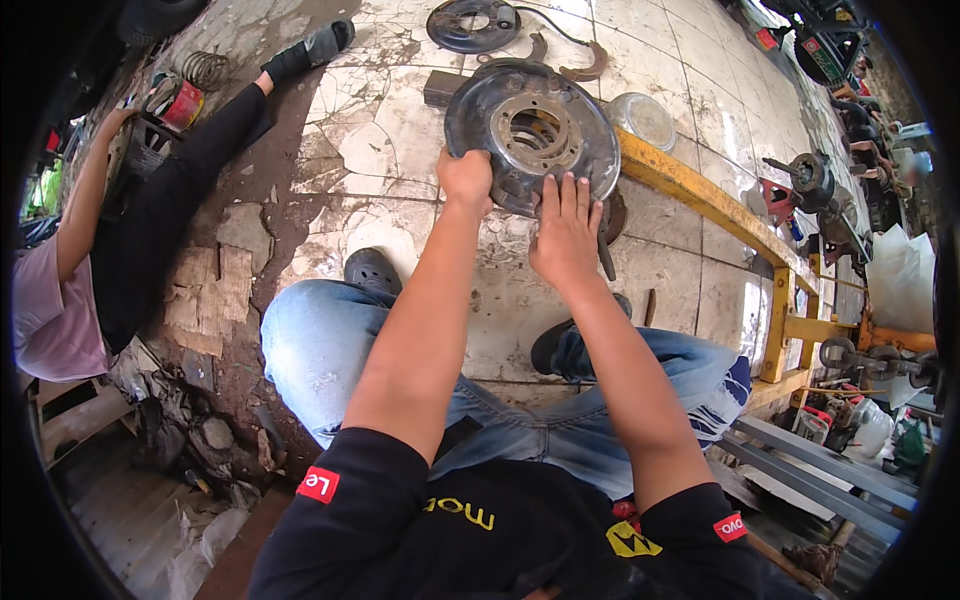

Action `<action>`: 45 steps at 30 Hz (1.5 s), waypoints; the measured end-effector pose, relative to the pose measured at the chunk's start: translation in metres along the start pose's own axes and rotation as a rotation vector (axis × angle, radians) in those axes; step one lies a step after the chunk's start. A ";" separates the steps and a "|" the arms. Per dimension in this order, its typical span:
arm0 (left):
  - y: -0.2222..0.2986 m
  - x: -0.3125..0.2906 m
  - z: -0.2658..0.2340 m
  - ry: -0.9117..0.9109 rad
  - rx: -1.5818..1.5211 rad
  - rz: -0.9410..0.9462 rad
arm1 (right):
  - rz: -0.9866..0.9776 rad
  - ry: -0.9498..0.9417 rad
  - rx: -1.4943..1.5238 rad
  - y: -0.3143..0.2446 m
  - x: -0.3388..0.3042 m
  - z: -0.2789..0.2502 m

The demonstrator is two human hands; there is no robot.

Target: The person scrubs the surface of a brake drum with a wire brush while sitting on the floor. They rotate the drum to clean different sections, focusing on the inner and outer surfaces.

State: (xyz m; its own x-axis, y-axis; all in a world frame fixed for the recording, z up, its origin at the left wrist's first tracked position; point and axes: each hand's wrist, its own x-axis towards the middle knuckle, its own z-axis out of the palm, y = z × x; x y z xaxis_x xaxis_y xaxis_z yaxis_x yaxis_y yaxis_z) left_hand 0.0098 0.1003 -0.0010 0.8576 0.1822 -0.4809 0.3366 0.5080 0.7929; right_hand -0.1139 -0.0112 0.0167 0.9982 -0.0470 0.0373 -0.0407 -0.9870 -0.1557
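A round black brake backing plate (pixel 478 122), with a bare metal ring around its central hole, is tilted up in front of me. My left hand (pixel 466 180) is closed on its lower left rim, the thumb on the face and the other fingers mostly hidden behind. Flat against its lower face lies my right hand (pixel 568 225), fingers stretched out. Behind the plate, curved brake shoe parts show partly, and a curved brake shoe (pixel 586 66) lies on the floor just beyond. A second black backing plate (pixel 462 38) with a cable rests farther off.
A yellow metal frame (pixel 715 205) runs along my right side. Beside it sits a round clear lid or container (pixel 643 121). On the left, another person (pixel 165 215) sits with a leg stretched over the cracked tile floor (pixel 400 110). A hub part (pixel 812 180) stands at far right.
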 end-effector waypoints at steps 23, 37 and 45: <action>-0.009 0.010 0.000 0.017 -0.056 0.009 | 0.100 -0.252 0.125 0.029 0.018 -0.038; -0.006 0.004 0.008 0.030 -0.020 0.025 | -0.017 0.039 -0.024 0.007 -0.016 0.002; -0.003 0.007 0.001 0.008 -0.028 -0.006 | -0.036 0.075 -0.074 0.026 0.011 0.011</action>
State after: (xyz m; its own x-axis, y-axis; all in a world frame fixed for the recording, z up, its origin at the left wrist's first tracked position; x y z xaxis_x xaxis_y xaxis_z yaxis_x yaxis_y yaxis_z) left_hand 0.0154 0.0988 -0.0065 0.8527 0.1856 -0.4884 0.3304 0.5327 0.7792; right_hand -0.1031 -0.0355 0.0020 0.9931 -0.0198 0.1160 -0.0106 -0.9968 -0.0793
